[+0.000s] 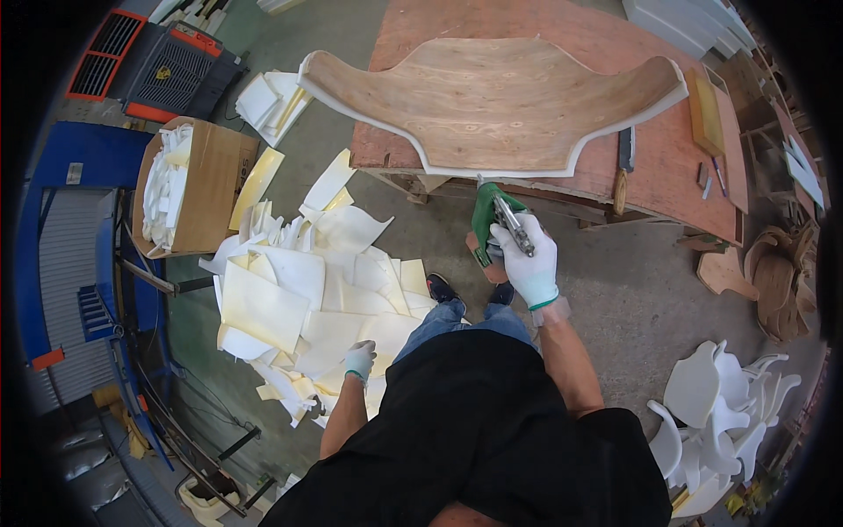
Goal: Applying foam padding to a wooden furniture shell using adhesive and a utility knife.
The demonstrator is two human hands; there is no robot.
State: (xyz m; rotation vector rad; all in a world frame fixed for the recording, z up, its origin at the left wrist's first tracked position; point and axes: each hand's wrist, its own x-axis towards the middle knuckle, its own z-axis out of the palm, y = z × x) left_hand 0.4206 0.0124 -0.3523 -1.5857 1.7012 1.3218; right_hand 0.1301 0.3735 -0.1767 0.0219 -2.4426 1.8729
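My right hand (532, 263), in a white glove with a green cuff, is closed around a spray gun (509, 221) with a metal body and a green lower part. The gun's tip is near the front edge of a curved plywood seat shell (492, 105). White padding lines the shell's rim, and the shell rests on a reddish-brown wooden table (676, 189), overhanging its near edge. My left hand (360, 359), gloved the same way, hangs low at my side with its fingers curled and nothing visible in them. Behind it lies a heap of white and yellowish foam offcuts (325, 281).
A knife with a wooden handle (623, 176) lies at the table's edge, near a yellow foam block (705, 114). At left are a cardboard box (211, 189) of scraps and a blue metal frame (61, 176). White shell pieces (716, 413) are piled at lower right.
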